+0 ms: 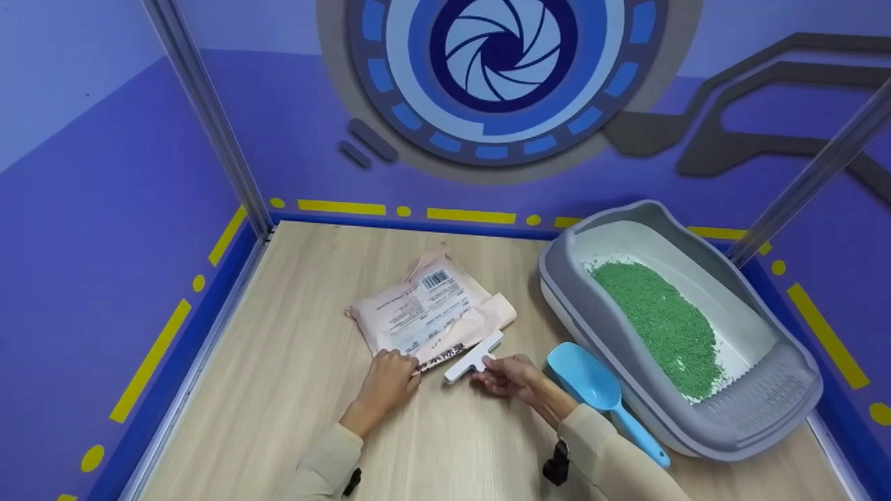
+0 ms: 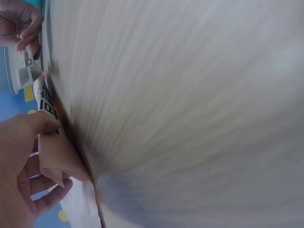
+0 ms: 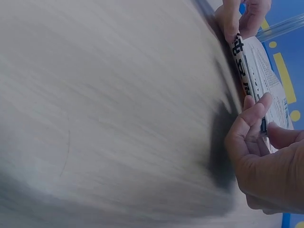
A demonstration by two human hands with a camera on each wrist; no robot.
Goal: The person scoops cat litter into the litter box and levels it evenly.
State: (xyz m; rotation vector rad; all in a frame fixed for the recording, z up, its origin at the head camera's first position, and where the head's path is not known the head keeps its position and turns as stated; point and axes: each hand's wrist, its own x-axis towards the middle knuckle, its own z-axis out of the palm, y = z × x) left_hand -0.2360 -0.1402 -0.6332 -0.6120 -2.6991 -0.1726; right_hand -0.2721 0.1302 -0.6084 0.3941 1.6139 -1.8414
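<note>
A pale pink printed bag (image 1: 418, 306) lies flat on the table, its near edge rolled over into a fold. My left hand (image 1: 390, 379) pinches the left end of that fold; the left wrist view shows the thumb on the rolled paper (image 2: 59, 152) and the fingers behind it. My right hand (image 1: 511, 379) holds a white bag clip (image 1: 463, 365) by its handle. The clip's long bar slants along the right part of the fold, close beside the dark lettering. In the right wrist view, the right fingers (image 3: 249, 121) hide most of the clip.
To the right stands a grey and white litter box (image 1: 567, 271) with green pellets (image 1: 654, 320) inside. A light blue scoop (image 1: 592, 379) lies between it and my right forearm. Blue-purple walls (image 1: 278, 125) border the wooden table (image 1: 292, 313).
</note>
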